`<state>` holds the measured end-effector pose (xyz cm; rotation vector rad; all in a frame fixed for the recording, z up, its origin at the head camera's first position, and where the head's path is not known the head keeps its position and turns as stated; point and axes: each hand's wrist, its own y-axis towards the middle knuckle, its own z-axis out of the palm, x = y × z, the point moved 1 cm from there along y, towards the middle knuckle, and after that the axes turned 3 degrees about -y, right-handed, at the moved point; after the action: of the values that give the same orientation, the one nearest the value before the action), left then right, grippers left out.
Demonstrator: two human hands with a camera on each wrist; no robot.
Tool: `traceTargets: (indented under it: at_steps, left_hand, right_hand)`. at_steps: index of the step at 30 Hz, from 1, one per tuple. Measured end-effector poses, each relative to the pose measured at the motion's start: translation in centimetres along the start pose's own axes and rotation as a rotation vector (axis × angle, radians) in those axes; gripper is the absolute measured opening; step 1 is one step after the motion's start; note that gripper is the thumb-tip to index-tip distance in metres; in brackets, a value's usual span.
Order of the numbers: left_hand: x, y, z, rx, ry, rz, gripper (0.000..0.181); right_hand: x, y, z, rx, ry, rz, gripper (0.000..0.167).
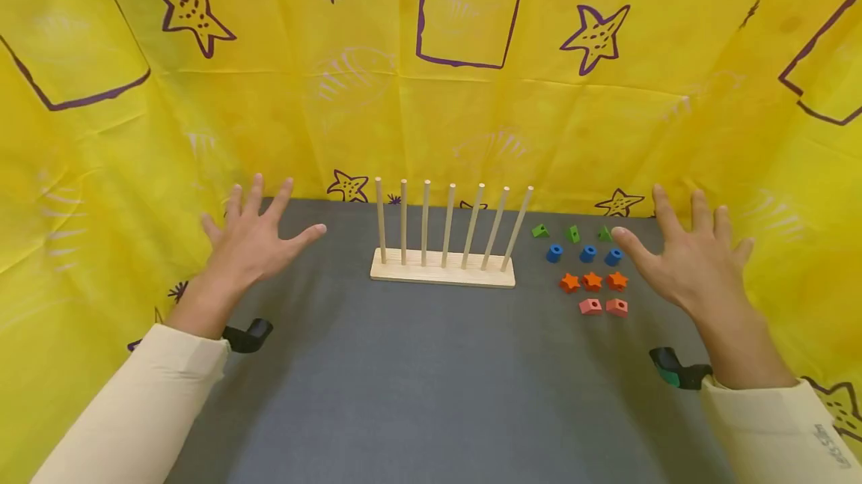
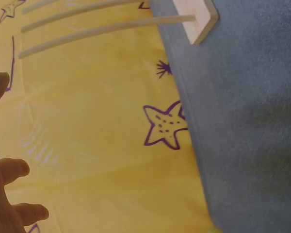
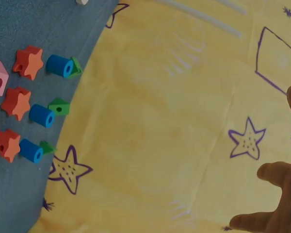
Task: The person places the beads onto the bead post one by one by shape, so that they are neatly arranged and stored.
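A wooden base [image 1: 441,271] with several upright pegs [image 1: 426,224] stands mid-table; its end [image 2: 196,19] shows in the left wrist view. My left hand [image 1: 249,248] is held up left of it, fingers spread, touching nothing. My right hand [image 1: 697,267], fingers spread and holding nothing, is raised right of the beads. Between rack and right hand lie three green triangular beads [image 1: 574,234], three blue cylinders [image 1: 588,253], three orange stars [image 1: 592,281] and two pink blocks [image 1: 590,307]. In the right wrist view are blue cylinders [image 3: 41,115] and orange stars [image 3: 15,103].
A grey cloth [image 1: 431,379] covers the table. Yellow fabric [image 1: 377,117] with purple starfish drawings hangs behind the table and along both sides. Black straps [image 1: 249,336] show at both wrists.
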<state>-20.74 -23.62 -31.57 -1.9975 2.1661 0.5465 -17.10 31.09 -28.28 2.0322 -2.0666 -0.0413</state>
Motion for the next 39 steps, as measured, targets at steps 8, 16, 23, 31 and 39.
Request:
traceTargets:
  at_steps: [8,16,23,31,39]
  left_hand:
    - [0.8,0.4,3.2,0.008,-0.090,0.054,0.094]
    - [0.9,1.3,7.3,0.034,-0.216,0.070,0.097]
    - [1.4,2.4,10.0,0.164,-0.528,-0.029,0.096]
    - [0.9,3.6,13.7,0.176,-0.691,-0.047,0.090]
    - [0.6,4.0,16.2,0.193,-0.680,-0.039,0.082]
  right_hand:
    - [-0.2,-0.4,0.9,-0.042,0.015,-0.014,0.085]
    - [-0.4,-1.0,1.8,-0.082,0.064,-0.014,0.083]
    - [-0.2,-1.2,2.5,-0.147,0.110,-0.037,0.082]
    - [-0.4,-1.4,3.6,-0.185,0.168,-0.048,0.080]
    - [-0.5,-1.5,4.7,-0.215,0.234,-0.063,0.079]
